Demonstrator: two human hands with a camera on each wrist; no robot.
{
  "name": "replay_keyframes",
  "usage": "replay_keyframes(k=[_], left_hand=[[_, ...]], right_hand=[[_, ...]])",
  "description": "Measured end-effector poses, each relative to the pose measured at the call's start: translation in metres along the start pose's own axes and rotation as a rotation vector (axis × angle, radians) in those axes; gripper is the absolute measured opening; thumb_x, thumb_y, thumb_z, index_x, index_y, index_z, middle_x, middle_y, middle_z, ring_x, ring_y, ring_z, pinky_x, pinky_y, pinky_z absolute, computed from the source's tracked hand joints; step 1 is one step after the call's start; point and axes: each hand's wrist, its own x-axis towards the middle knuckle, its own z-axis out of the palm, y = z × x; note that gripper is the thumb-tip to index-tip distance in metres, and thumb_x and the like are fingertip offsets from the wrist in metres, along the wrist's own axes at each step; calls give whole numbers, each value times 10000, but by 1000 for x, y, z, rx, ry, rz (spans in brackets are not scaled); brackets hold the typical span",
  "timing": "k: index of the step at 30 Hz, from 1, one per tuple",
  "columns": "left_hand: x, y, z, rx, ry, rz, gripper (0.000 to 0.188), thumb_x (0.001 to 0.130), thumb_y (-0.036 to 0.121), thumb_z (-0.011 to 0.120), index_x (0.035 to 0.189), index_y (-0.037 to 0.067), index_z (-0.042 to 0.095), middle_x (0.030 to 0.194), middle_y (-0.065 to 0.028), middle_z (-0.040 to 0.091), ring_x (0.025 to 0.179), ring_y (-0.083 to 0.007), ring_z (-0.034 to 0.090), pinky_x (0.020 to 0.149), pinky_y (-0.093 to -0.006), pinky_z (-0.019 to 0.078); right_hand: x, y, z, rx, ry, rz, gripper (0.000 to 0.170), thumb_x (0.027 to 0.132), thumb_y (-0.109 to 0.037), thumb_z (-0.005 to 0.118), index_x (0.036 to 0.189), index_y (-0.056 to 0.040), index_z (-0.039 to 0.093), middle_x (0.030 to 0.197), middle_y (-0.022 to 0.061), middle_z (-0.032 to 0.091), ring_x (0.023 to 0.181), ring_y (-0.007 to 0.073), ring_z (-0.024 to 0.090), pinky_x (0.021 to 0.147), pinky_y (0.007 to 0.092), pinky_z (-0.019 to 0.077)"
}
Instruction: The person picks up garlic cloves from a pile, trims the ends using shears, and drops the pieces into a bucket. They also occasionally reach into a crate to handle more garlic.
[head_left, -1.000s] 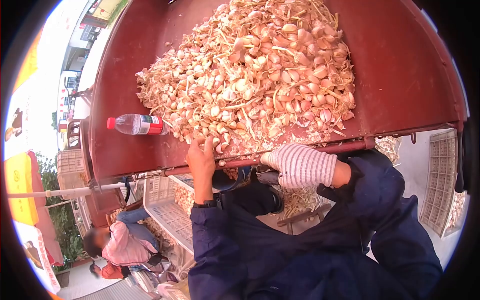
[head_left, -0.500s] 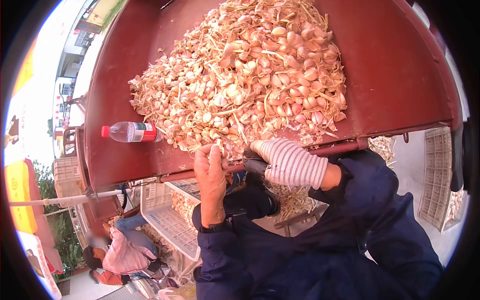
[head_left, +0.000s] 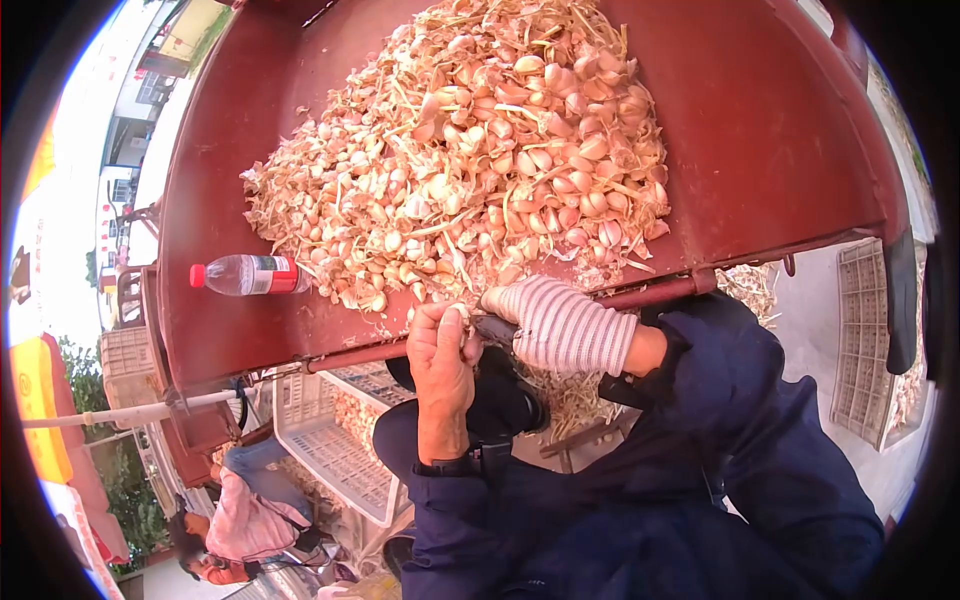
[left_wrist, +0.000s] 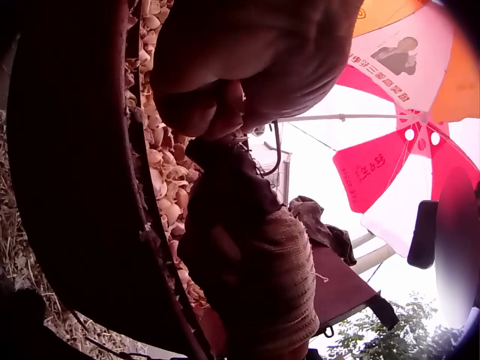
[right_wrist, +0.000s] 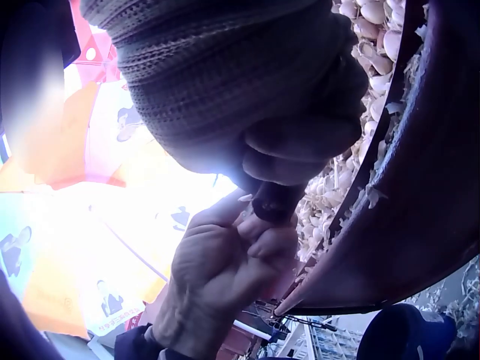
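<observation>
Both hands meet at the front edge of a red metal trough heaped with garlic cloves. My bare left hand pinches a small pale garlic clove, mostly hidden by its fingertips. The right hand, in a striped knit glove, has its fingers curled close against the left fingertips. A dark, round-ended piece shows below those curled fingers in the right wrist view; I cannot tell its kind. In the left wrist view, dark shapes at the glove's tip overlap the left fingers.
A red-capped plastic bottle lies at the left in the trough. Below the rim stands a white plastic crate, and another crate is at the right. A seated person is at lower left. An umbrella spreads overhead.
My left hand has come away from the cloves at the rim, moving right and toward the body, with a clove pinched. The right hand has shifted slightly left; the two hands now meet.
</observation>
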Motion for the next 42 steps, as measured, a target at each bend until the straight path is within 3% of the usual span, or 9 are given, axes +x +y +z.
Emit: replay_keyframes(k=[9,16,20,26,32,36,38,40,42], left_hand=[[-2,-3,-13,-426,-110,-204,130,973,178,454,1027,66,492,742,-36,534,511,-75,377,472,-210,304],[-2,-3,-9,-271,-6,-148,137,975,197,453,1025,75,490,706,-18,503,501,-72,372,462,-199,300],[-2,3,-39,-326,6,-72,141,977,218,470,1014,84,488,707,-21,492,526,-72,395,460,-201,306],[-45,49,-162,-77,221,-79,170,961,239,517,1024,84,494,764,-39,532,555,-83,442,470,-198,339],[-142,2,-397,703,713,-145,210,905,195,569,1014,20,527,738,-61,579,616,-169,582,563,-246,470],[-129,-7,-419,1510,840,-194,275,867,136,588,1052,-58,525,746,-86,579,644,-250,625,621,-309,515],[-117,-7,-405,1354,865,-211,258,877,109,541,1067,-65,532,759,-89,570,597,-210,608,554,-281,502],[-88,1,-361,594,880,-176,260,883,90,490,1083,-64,551,752,-87,559,550,-165,581,474,-250,469],[-66,0,-340,589,832,-180,284,884,69,431,1099,-63,561,735,-76,550,528,-128,555,427,-227,436]], right_hand=[[2,3,1,26,-33,-19,197,841,-191,578,889,0,587,779,231,574,764,405,579,648,461,439],[0,2,-3,-42,-166,-55,213,841,-229,571,902,-27,601,743,223,597,725,402,595,637,461,450],[-2,-4,-6,-96,-474,-126,160,760,-154,566,875,-51,608,717,203,603,706,390,601,626,467,451],[-12,3,8,-284,-542,-227,179,723,-174,594,811,-18,586,673,184,593,692,373,614,633,460,471],[-12,-3,10,-341,-570,-189,177,699,-171,590,797,-23,582,735,167,625,761,350,635,693,462,492],[-8,-4,11,-345,-645,-129,205,692,-187,592,816,-24,580,742,163,629,792,350,637,720,478,489],[-8,2,15,-356,-645,-104,214,686,-192,592,816,-23,580,730,164,626,784,354,637,726,482,487],[-9,8,20,-335,-581,-179,215,692,-159,613,840,-13,558,666,197,587,694,378,616,599,457,471],[-5,3,19,-340,-613,-145,209,682,-163,607,824,-14,570,691,189,601,724,372,624,648,462,481]])
